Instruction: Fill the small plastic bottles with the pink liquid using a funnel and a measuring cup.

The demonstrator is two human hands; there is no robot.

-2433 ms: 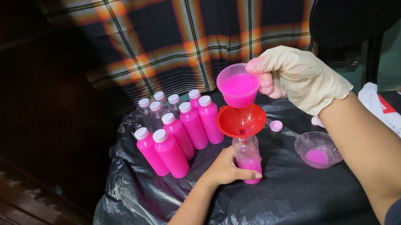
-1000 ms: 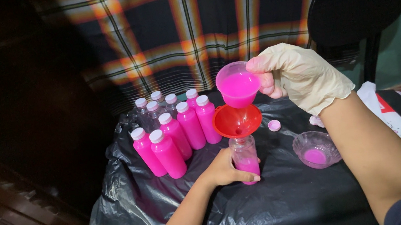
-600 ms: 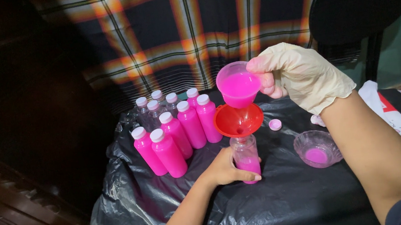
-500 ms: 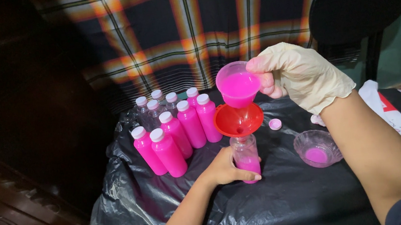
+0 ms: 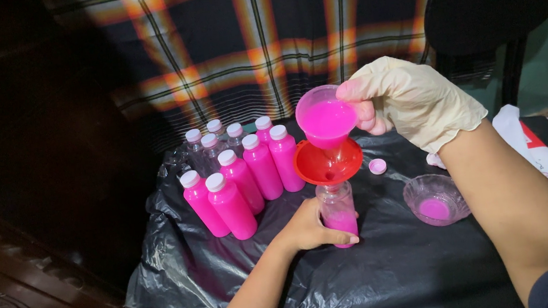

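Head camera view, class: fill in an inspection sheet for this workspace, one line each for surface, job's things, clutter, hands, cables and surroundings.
Surface: crinkled black plastic sheet covering the table.
Job's things: small clear plastic bottle, partly filled with pink liquid; red plastic funnel in its neck; pink plastic cup of pink liquid tilted over the funnel.
Clutter: cluster of white-capped bottles, the front ones filled pink; loose bottle cap; clear bowl holding some pink liquid; white packet.
Hands: bare left hand grips the bottle; gloved right hand holds the cup in its fingers.
Cables: nothing seen.
Surroundings: plaid cloth behind; dark wooden furniture at left.
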